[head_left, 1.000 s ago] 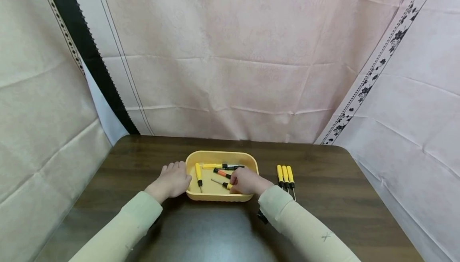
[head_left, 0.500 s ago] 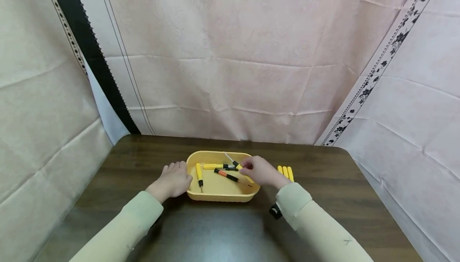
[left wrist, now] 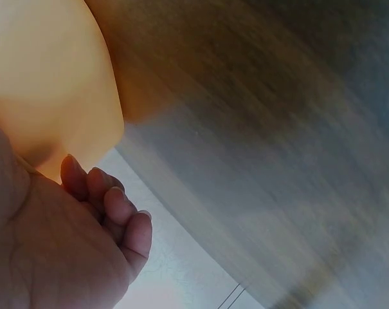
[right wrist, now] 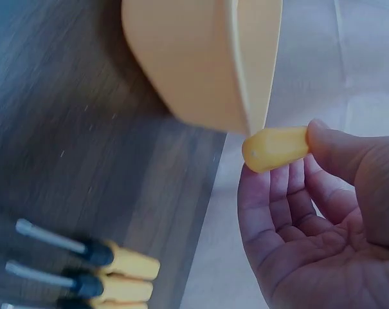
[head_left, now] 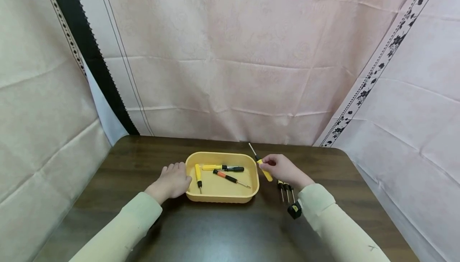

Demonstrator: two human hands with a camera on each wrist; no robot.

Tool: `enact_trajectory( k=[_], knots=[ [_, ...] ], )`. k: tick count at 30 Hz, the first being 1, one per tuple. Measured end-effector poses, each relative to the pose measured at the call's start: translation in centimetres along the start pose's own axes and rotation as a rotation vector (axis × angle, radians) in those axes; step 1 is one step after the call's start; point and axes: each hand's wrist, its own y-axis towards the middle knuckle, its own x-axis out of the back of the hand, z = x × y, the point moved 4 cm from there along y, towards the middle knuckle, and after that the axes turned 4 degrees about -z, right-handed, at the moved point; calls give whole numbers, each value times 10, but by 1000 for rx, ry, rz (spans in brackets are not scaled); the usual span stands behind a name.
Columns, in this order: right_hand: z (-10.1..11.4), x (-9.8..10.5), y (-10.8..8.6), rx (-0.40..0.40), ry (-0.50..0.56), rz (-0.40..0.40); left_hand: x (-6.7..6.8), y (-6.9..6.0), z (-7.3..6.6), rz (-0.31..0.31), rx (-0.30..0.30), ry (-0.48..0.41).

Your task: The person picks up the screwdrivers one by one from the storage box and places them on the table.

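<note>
Against the left end of the yellow tray (head_left: pixel 223 199) rests my left hand (head_left: pixel 171 182), its fingers loosely bent beside the wall in the left wrist view (left wrist: pixel 65 238). My right hand (head_left: pixel 287 170) pinches a yellow-handled screwdriver (head_left: pixel 266 171) just off the tray's right side, shaft pointing up and away. The right wrist view shows its yellow handle (right wrist: pixel 278 148) between thumb and fingers. Inside the tray lie a yellow-handled screwdriver (head_left: pixel 198 174) at the left, another yellow handle (head_left: pixel 212 167) beside a black-handled tool (head_left: pixel 235 169), and an orange-and-black screwdriver (head_left: pixel 224 175).
Three yellow-handled screwdrivers (head_left: pixel 286 187) lie side by side on the dark wooden table (head_left: pixel 201 230), right of the tray, their handles partly hidden by my right hand. A black device (head_left: pixel 294 210) is at my right wrist. Pale cloth (head_left: pixel 223 74) hangs behind the table.
My right hand has lifted a yellow-handled screwdriver out of the tray and carried it right, past the rim. The left hand has stayed at the tray's left end.
</note>
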Motion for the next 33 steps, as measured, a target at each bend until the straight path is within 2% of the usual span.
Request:
enact_trajectory(
  k=[6,15,23,30,33],
  knots=[
    [-18,14,-6,-22,3,-10,-2,1,0,-9,-7,8],
    [-61,31,-10,-107,81,-27,0,0,0,-12,-6,4],
    [-93,45,-16,-212,167,-78,1,1,0,-5,-1,6],
    [-118,50,-26,-334,93,-96,0,1,1,-5,-2,3],
    [-125,50,-28,-352,76,-95,-1,1,2,3,0,2]
  ],
)
